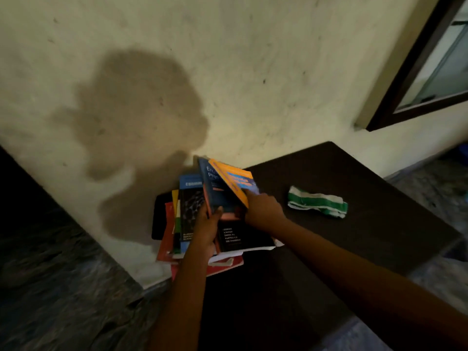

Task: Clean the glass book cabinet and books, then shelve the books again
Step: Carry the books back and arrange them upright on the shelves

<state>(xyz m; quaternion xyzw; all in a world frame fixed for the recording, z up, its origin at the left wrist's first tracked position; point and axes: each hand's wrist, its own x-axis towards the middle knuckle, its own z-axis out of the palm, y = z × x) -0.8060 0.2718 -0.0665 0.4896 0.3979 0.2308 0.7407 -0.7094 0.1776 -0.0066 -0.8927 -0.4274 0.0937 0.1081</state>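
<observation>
A pile of books [177,224] lies on the left end of a dark table [354,198], against the wall. Two books are tipped up on edge above the pile: a blue book [215,188] and an orange book [235,181]. My left hand [206,229] grips the lower edge of the blue book, thumb on its cover. My right hand [262,209] holds the orange book at its lower right edge. A black book [240,236] lies flat under both hands. A green and white cloth [316,205] lies on the table, right of my right hand.
The cream wall [228,72] rises directly behind the books, with my shadow on it. A dark-framed glass cabinet door [430,79] is at the upper right. Patterned floor [50,287] lies left of the table, whose front right edge is near.
</observation>
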